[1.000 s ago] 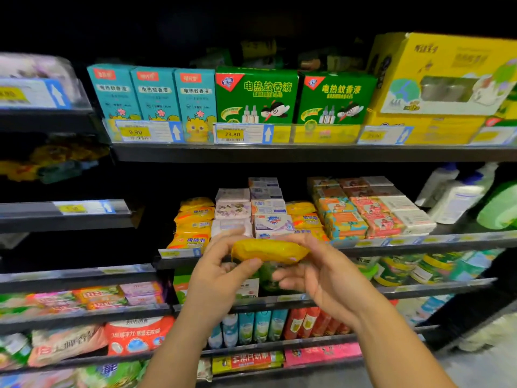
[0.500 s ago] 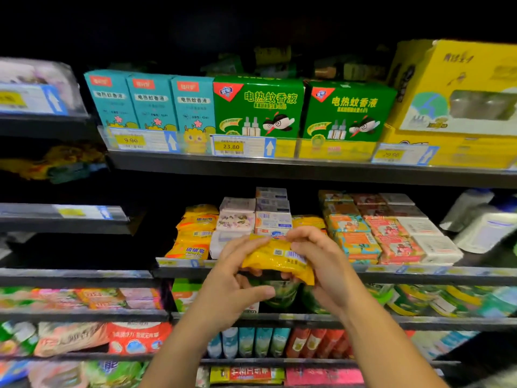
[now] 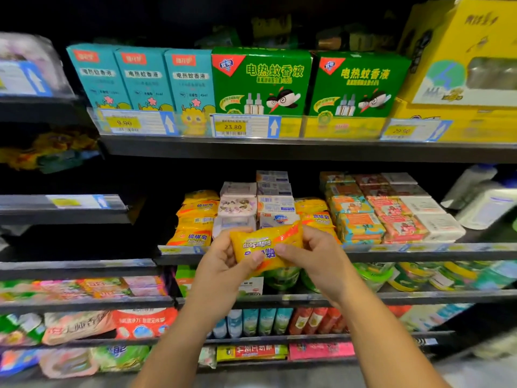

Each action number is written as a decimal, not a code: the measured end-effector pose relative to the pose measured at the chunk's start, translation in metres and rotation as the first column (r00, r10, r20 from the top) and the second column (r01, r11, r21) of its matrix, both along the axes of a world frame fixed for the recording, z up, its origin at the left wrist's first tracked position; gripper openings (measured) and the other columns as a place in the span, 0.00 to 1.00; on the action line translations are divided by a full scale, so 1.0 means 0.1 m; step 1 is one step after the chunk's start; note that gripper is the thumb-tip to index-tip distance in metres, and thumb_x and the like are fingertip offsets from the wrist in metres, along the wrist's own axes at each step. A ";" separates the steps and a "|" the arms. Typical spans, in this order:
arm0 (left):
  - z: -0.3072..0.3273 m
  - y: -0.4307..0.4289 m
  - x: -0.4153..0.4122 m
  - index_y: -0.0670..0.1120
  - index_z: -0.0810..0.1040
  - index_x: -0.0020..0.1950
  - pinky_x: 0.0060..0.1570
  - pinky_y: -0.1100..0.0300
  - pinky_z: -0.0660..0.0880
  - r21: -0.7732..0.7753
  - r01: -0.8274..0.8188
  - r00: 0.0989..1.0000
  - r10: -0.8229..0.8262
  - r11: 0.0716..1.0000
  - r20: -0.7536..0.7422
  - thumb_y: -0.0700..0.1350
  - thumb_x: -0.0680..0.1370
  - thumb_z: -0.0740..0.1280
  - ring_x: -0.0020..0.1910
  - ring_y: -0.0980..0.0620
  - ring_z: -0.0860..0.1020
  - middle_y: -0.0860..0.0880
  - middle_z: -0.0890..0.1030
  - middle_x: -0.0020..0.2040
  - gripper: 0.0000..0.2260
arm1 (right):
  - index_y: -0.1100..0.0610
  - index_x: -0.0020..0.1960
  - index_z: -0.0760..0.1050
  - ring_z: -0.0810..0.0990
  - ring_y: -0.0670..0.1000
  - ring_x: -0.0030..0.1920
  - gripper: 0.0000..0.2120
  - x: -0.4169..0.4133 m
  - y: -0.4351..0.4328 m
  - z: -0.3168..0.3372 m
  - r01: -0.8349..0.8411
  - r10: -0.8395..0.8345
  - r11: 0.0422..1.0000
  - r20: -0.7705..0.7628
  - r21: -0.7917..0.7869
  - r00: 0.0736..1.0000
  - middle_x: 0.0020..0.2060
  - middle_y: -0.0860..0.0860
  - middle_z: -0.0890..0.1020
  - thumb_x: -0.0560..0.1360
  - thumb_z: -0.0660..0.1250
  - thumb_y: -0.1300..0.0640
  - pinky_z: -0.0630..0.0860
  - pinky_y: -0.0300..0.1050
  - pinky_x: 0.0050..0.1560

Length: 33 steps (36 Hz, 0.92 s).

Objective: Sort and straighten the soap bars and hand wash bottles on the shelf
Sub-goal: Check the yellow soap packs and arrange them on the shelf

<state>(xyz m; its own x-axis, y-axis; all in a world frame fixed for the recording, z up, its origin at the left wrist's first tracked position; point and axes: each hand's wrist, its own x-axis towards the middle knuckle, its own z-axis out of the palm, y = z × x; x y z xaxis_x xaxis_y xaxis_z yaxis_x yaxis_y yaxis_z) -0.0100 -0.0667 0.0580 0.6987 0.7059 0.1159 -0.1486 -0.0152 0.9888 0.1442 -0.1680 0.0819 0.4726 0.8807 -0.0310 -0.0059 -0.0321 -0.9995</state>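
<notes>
yellow soap bar (image 3: 267,246): long axis crosswise, printed upside down, just before the shelf (image 3: 419,254) edge; left hand (image 3: 223,264) and right hand (image 3: 313,254) pinch opposite ends.

The left hand (image 3: 221,264) and right hand (image 3: 316,257) cover both ends of the yellow soap packet (image 3: 265,243). The yellow box (image 3: 461,51), upper right, runs off the frame. The white bottles (image 3: 486,208) at the right edge are blurred.

Bare forearms (image 3: 179,345); left hand (image 3: 223,264), right hand (image 3: 316,259) ungloved; short nails (image 3: 256,256).
</notes>
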 end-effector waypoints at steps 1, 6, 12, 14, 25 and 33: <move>0.01 -0.02 0.00 0.51 0.73 0.65 0.51 0.56 0.81 -0.028 0.002 0.999 -0.001 1.000 0.041 0.45 0.73 0.70 0.56 0.46 0.82 0.48 0.83 0.56 0.21 | 0.54 0.57 0.81 0.85 0.50 0.51 0.13 -0.01 0.00 -0.01 0.023 -0.023 1.000 -0.005 0.003 1.000 0.50 0.51 0.87 0.73 0.74 0.58 0.80 0.43 0.49; -0.06 -0.01 -0.05 0.60 0.65 0.71 0.49 0.58 0.80 0.020 0.078 0.993 -0.079 0.997 0.093 0.40 0.71 0.75 0.56 0.52 0.82 0.60 0.76 0.65 0.34 | 0.45 0.60 0.77 0.83 0.50 0.56 0.19 -0.03 0.01 -0.10 0.119 -0.113 0.991 -0.089 0.063 0.990 0.59 0.48 0.82 0.75 0.73 0.63 0.81 0.45 0.46; -0.13 0.11 -0.07 0.71 0.76 0.59 0.57 0.59 0.78 0.432 0.062 0.987 0.009 0.900 -0.161 0.50 0.70 0.75 0.66 0.61 0.73 0.65 0.61 0.73 0.22 | 0.51 0.48 0.85 0.82 0.54 0.47 0.05 0.00 -0.04 -0.08 0.088 -0.077 0.995 -0.194 0.052 0.978 0.52 0.53 0.85 0.78 0.70 0.58 0.77 0.43 0.35; -0.11 0.13 -0.04 0.73 0.76 0.54 0.57 0.61 0.76 0.464 -0.048 0.985 0.118 0.885 -0.123 0.57 0.71 0.73 0.65 0.65 0.71 0.63 0.63 0.72 0.15 | 0.55 0.55 0.84 0.83 0.55 0.43 0.11 0.04 -0.05 -0.07 -0.034 0.055 0.996 -0.283 0.081 0.958 0.51 0.57 0.84 0.75 0.73 0.52 0.79 0.43 0.36; 0.00 0.08 0.17 0.52 0.76 0.63 0.51 0.51 0.82 0.071 -0.076 0.996 0.079 0.995 -0.041 0.51 0.75 0.68 0.54 0.47 0.83 0.45 0.82 0.55 0.16 | 0.52 0.55 0.83 0.84 0.58 0.54 0.09 0.20 0.06 0.00 0.025 -0.028 0.999 -0.059 -0.041 0.998 0.52 0.57 0.85 0.76 0.72 0.58 0.79 0.60 0.60; -0.15 0.28 0.13 0.65 0.70 0.71 0.53 0.51 0.80 0.097 0.263 0.962 -0.254 0.960 -0.097 0.50 0.65 0.83 0.54 0.44 0.80 0.45 0.78 0.60 0.38 | 0.58 0.52 0.80 0.83 0.51 0.44 0.07 0.31 0.08 0.04 0.066 -0.060 0.998 -0.243 0.017 0.968 0.51 0.57 0.85 0.79 0.66 0.66 0.78 0.42 0.37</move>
<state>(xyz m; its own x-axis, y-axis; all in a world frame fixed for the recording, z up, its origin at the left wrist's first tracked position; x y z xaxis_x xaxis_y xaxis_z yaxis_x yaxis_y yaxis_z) 0.0025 -0.0389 0.0426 0.8663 0.4860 0.1159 -0.0796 -0.0947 0.9923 0.1752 -0.1602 0.0864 0.5082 0.8514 -0.1298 -0.2492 0.0011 -0.9685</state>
